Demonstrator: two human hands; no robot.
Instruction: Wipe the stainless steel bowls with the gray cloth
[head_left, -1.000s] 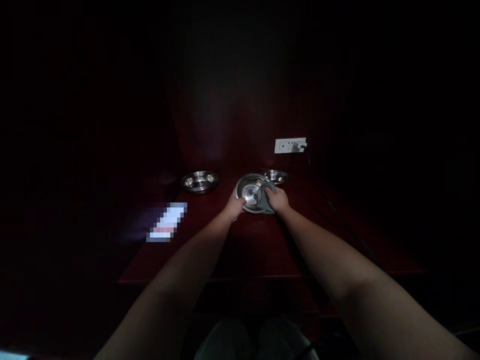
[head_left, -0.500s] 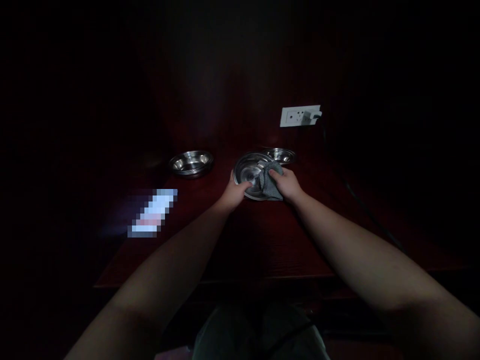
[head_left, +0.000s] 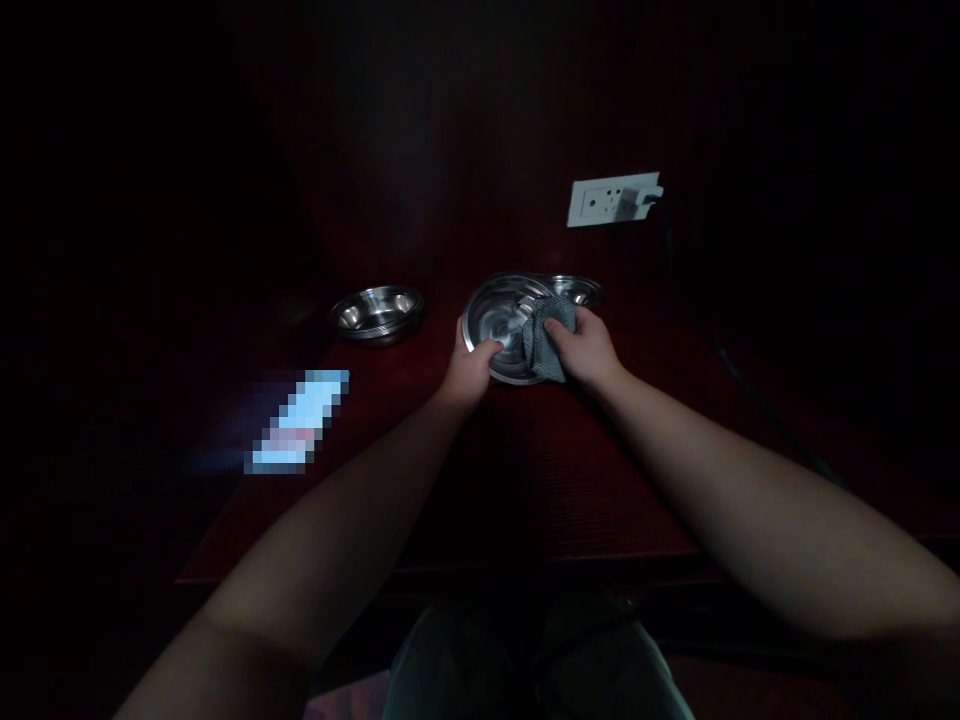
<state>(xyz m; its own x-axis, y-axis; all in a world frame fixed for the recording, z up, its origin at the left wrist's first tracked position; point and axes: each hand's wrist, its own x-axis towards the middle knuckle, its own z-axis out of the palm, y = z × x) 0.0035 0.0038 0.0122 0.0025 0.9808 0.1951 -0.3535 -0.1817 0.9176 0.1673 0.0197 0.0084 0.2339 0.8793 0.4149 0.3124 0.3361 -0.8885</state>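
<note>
A shiny metal bowl [head_left: 491, 310] is tilted toward me above the dark red table. My left hand [head_left: 472, 372] is closed on its left rim, thumb inside the bowl and fingers hidden behind. Bunched in my right hand [head_left: 589, 350] is a grey cloth [head_left: 551, 335], pressed over the bowl's right rim and inner side. The right fingers are partly hidden behind the cloth and bowl. Just behind the held bowl sits another metal bowl [head_left: 577, 288], partly covered.
Several nested metal bowls [head_left: 379, 315] stand at the back left. A lit, blurred-out screen [head_left: 300, 420] lies on the left of the table [head_left: 555, 500]. On the wall is a socket panel [head_left: 611, 200] with a plug in it. A dark cable [head_left: 765, 405] runs along the right.
The view has shifted slightly, so the socket panel and bowls appear higher. My hands keep hold of the bowl and cloth; the bowl looks slightly larger and tipped more toward me.
</note>
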